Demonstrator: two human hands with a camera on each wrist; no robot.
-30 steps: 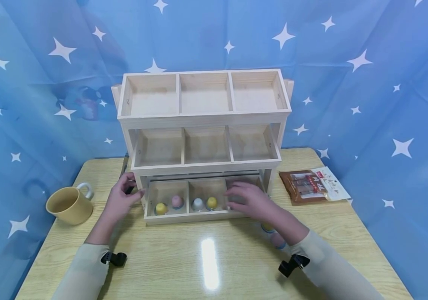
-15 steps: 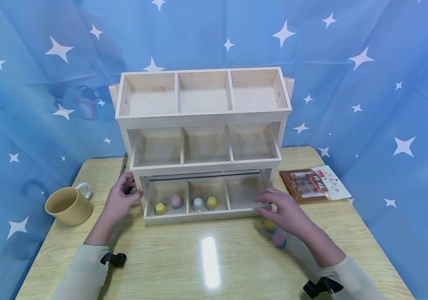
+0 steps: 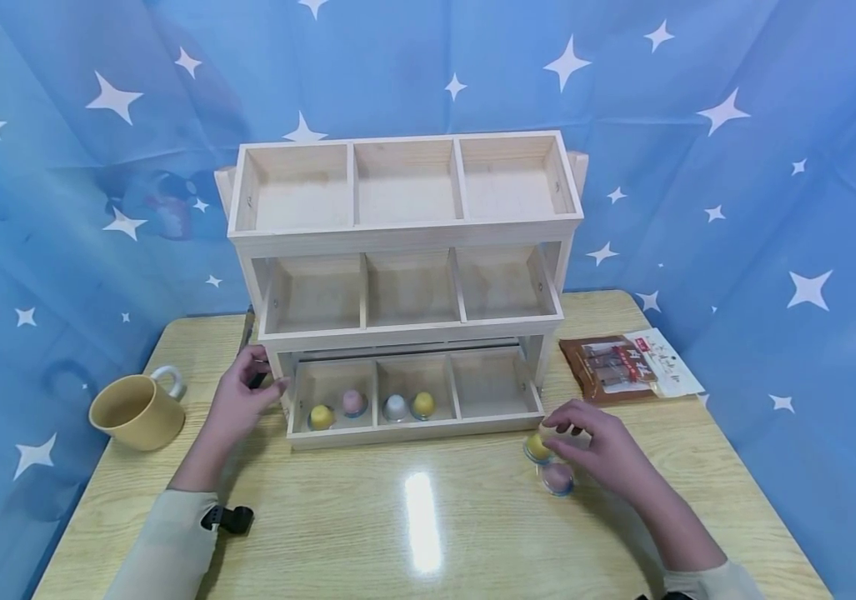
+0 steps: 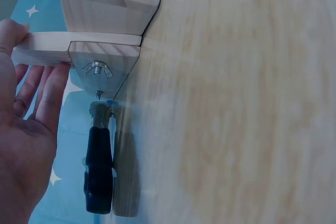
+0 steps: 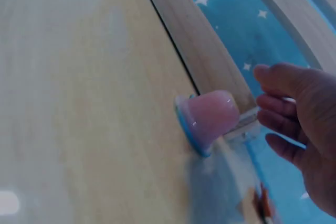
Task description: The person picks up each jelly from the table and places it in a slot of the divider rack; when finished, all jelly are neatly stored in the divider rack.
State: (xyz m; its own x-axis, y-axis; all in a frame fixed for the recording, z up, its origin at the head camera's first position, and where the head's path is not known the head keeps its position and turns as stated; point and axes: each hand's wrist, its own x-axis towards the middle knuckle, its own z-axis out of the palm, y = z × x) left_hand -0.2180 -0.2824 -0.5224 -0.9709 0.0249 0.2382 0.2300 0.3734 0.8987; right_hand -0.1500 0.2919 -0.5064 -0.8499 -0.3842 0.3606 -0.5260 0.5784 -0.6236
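My left hand point(image 3: 245, 390) grips the front left post of a three-tier wooden rack point(image 3: 397, 242); in the left wrist view its thumb and fingers lie on opposite sides of the wood. My right hand point(image 3: 598, 442) is at the table right of the rack, thumb and fingers apart, fingertips right at a yellow jelly cup point(image 3: 537, 450). A pink jelly cup point(image 3: 557, 478) sits just in front of that one, upside down. Inside the bottom tier, the left compartment holds a yellow cup point(image 3: 321, 417) and a pink cup point(image 3: 354, 403); the middle holds a white cup point(image 3: 395, 407) and another yellow cup point(image 3: 423, 405).
A tan mug point(image 3: 138, 410) with a white handle stands at the left table edge. On the right lies a brown and white snack packet point(image 3: 630, 367). A black-handled tool point(image 4: 98, 163) lies beside the rack's left side. Blue star-patterned cloth point(image 3: 698, 208) hangs behind.
My right hand has moved from the bottom tier's right compartment out to the right and toward me, down to the yellow cup on the table. The left hand keeps its hold on the rack.
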